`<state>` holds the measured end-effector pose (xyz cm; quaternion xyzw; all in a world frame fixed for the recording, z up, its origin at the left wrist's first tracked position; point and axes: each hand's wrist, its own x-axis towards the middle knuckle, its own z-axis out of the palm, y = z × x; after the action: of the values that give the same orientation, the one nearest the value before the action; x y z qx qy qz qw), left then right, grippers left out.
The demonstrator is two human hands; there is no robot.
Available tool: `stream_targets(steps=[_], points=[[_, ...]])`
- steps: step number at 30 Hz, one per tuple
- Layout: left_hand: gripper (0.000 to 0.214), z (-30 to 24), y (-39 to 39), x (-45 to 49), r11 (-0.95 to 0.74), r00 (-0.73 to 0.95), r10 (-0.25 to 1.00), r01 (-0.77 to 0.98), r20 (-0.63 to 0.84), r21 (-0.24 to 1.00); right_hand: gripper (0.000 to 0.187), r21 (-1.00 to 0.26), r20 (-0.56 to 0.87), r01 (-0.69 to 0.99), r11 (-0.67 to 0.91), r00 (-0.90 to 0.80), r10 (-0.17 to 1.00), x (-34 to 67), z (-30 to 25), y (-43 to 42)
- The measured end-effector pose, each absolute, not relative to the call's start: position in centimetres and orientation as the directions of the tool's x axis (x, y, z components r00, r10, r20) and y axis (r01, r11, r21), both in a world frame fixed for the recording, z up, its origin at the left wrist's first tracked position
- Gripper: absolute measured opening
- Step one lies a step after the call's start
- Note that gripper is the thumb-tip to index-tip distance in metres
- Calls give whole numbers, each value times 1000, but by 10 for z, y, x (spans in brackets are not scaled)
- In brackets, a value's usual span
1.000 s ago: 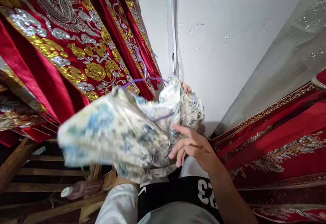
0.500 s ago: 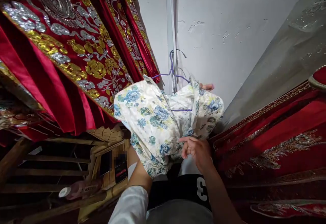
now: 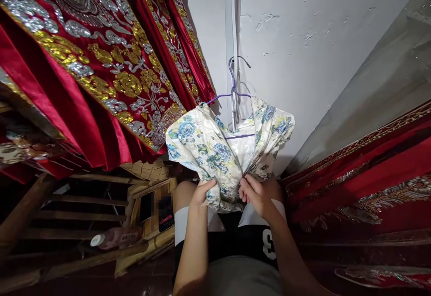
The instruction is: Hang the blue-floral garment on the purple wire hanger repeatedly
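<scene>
A white blouse [image 3: 202, 148] with blue and green flowers hangs in front of me on a purple wire hanger [image 3: 233, 90]. Its V-shaped neckline faces me, and the hanger's lower bar shows through the opening. My left hand [image 3: 202, 192] grips the blouse's lower left side, thumb on the front and the other fingers hidden behind the cloth. At the bottom of the neckline, my right hand [image 3: 254, 193] is closed with its fingertips pinching the fabric. The lower cloth is bunched between both hands.
Red garments with gold and silver sequins [image 3: 128, 83] hang at left, and a red beaded garment [image 3: 363, 193] at right. A pale wall [image 3: 286, 31] stands behind the hanger. Lower left are a wooden rack [image 3: 81, 215], a bottle [image 3: 116, 237], a phone [image 3: 165, 215] and a woven basket [image 3: 144, 170].
My left hand has come from behind the blouse, where fingertips showed by the right shoulder, to its lower left side. My right hand, its index finger extended before, now pinches the front.
</scene>
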<state>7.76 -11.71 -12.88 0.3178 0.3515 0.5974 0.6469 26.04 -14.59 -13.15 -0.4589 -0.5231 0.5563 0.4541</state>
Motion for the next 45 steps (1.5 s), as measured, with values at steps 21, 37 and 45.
stream_targets(steps=[21, 37, 45], points=[[10, -193, -137, 121, -411, -89, 893, 244, 442, 878, 25, -991, -111, -55, -125, -213, 971, 254, -127, -140], [24, -218, -119, 146, -535, 283, 845, 470, 454, 702, 18, -914, 294, -260, 310, 102, 950, 268, 20, -22], [13, -101, -62, 107, -740, 255, 662, 372, 705, 560, 34, -925, 300, -227, 306, 61, 952, 260, 7, -37]])
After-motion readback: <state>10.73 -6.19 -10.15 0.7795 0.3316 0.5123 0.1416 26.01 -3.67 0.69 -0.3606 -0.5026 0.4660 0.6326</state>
